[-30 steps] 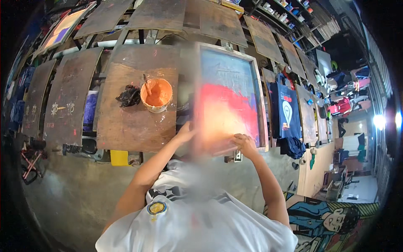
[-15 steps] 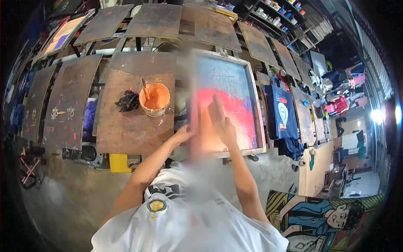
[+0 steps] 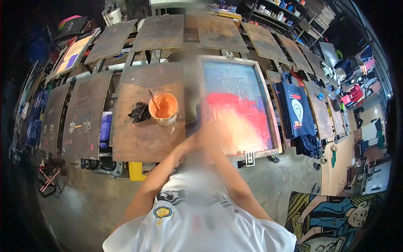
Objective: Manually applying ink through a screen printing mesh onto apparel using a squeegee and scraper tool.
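A wooden-framed printing screen (image 3: 275, 126) lies on the bench in front of me, its mesh blue at the far end and covered with red and pale orange ink nearer to me. My right hand (image 3: 216, 135) is over the near left part of the mesh, smeared by motion; its fingers and anything in them cannot be made out. Beside the frame's left edge is my left hand (image 3: 191, 145), whose fingers vanish in a blurred strip. On the board to the left stands a white bucket (image 3: 168, 119) of orange ink with a stick (image 3: 153, 99) in it, next to a crumpled black bag (image 3: 140, 112).
Flat boards (image 3: 86, 115) stand in two rows along the bench. A dark blue printed tote bag (image 3: 296, 111) lies right of the screen. Metal shelves (image 3: 273, 19) with bottles are at the far right, and a painted panel (image 3: 331, 220) is at lower right.
My right hand has moved left and slightly closer to me; the squeegee it held no longer shows. The whole view has shifted, with the bench appearing lower and farther right.
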`<state>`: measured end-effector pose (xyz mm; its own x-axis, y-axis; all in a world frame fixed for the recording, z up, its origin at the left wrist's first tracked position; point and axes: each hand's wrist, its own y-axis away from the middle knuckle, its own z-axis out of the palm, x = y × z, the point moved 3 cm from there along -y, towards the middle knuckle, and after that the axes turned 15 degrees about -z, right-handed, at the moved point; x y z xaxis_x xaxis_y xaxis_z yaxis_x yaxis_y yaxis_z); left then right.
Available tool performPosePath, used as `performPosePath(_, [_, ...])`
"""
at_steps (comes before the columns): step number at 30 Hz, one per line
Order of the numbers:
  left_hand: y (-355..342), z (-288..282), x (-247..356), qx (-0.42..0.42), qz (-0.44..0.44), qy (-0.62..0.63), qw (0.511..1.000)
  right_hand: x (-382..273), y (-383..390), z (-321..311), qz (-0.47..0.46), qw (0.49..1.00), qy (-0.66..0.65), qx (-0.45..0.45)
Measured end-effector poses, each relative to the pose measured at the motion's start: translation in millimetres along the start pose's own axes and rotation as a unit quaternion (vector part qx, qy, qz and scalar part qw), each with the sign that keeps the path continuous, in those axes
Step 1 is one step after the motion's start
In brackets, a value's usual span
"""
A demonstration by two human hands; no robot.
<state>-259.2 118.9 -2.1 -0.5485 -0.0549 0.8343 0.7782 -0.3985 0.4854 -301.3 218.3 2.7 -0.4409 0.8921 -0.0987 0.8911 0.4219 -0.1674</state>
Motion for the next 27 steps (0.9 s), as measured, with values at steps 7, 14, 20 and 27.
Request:
performPosePath(7, [-42,-38,-71,-0.014,-0.019,0.036,0.999,0,3,-11,-0.035,0.997,-0.075,0.004])
performPosePath(14, [-15,13,-10,-0.035,-0.065,-0.005,0.997,107,16,22,-0.110,0.948,-0.283,-0.095])
performPosePath(20, [-11,27,-67,0.135,-0.046,0.038,0.989,223,80,-76,0.132,0.924,-0.348,0.088])
performPosePath(27, [-4,47,-98,0.251,-0.047,0.031,0.966,354,141,-92,0.041,0.955,0.024,0.292])
